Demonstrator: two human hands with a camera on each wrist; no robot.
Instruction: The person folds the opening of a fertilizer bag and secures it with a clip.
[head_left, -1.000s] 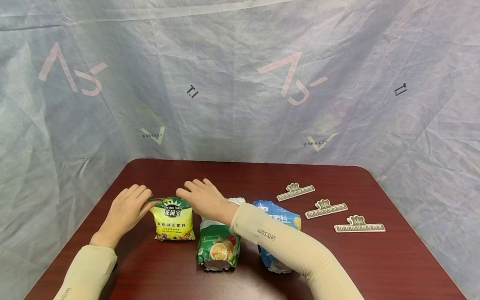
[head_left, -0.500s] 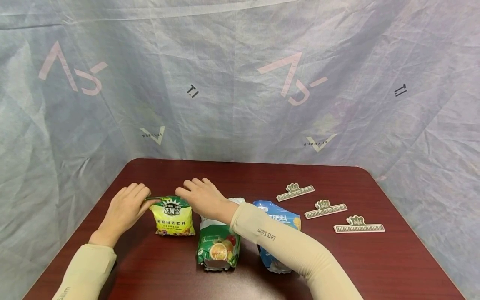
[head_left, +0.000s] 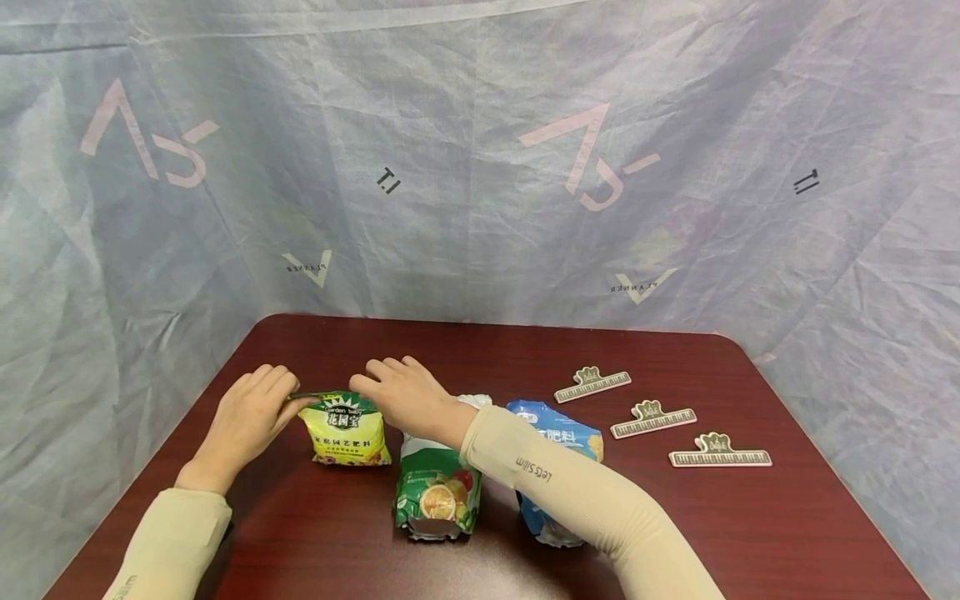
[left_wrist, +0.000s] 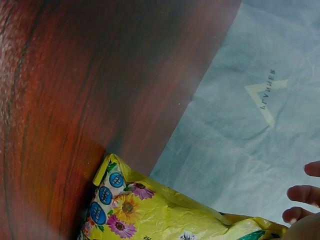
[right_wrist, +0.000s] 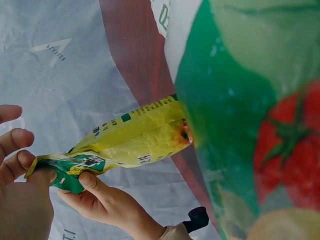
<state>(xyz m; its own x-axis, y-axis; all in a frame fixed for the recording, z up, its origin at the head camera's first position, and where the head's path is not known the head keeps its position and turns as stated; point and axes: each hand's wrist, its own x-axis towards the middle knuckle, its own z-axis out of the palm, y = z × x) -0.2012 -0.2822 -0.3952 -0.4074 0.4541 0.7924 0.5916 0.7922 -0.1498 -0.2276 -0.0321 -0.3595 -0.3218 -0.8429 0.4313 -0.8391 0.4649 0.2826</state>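
A small yellow-and-green fertilizer bag (head_left: pixel 348 433) is held upright by its top edge at the left of the table. My left hand (head_left: pixel 251 417) pinches its top left corner; in the left wrist view that hand's fingers (left_wrist: pixel 304 195) are at the right edge, beside the bag's yellow side (left_wrist: pixel 165 215). My right hand (head_left: pixel 408 400) grips the top right corner with curled fingers. In the right wrist view, the green top (right_wrist: pixel 70 172) looks folded over between both hands' thumbs and fingers. The bag's flowery bottom faces forward in the head view.
A green fertilizer bag with fruit pictures (head_left: pixel 438 492) stands under my right forearm. A blue bag (head_left: pixel 551 429) is partly hidden behind the sleeve (head_left: pixel 570 483). Three piano-print clips (head_left: pixel 720 450) lie at the right on the dark red table (head_left: pixel 465 342). Grey cloth (head_left: pixel 465 167) hangs behind.
The yellow bag's bottom edge has risen a little and its front looks shorter. The left hand has shifted slightly up and left; the right hand stays nearly in place.
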